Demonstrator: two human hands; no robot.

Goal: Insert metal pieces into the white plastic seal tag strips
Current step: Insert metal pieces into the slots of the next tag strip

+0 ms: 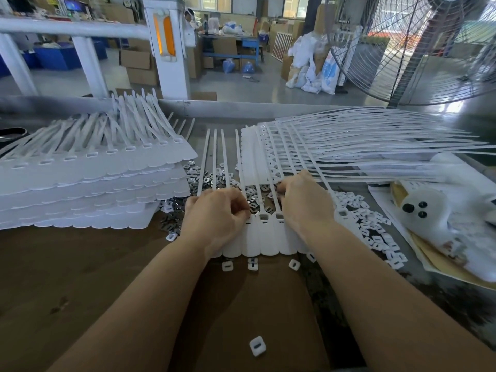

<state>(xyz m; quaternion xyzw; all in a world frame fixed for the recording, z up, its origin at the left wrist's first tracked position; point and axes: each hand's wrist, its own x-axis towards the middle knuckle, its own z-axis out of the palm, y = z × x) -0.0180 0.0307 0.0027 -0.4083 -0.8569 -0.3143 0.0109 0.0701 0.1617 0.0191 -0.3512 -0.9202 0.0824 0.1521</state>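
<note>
Both hands rest on a row of joined white seal tags (264,238) lying on the brown worktop (80,277). The left hand (214,221) has its fingers curled at the tags' slotted heads; whether it pinches a piece cannot be told. The right hand (303,202) has its fingers bent down into the heap of metal pieces (204,179) behind the tags. White square caps (375,232) lie scattered to the right. A stack of tag sheets (94,183) stands on the left, more tags (349,146) fan out on the right.
</note>
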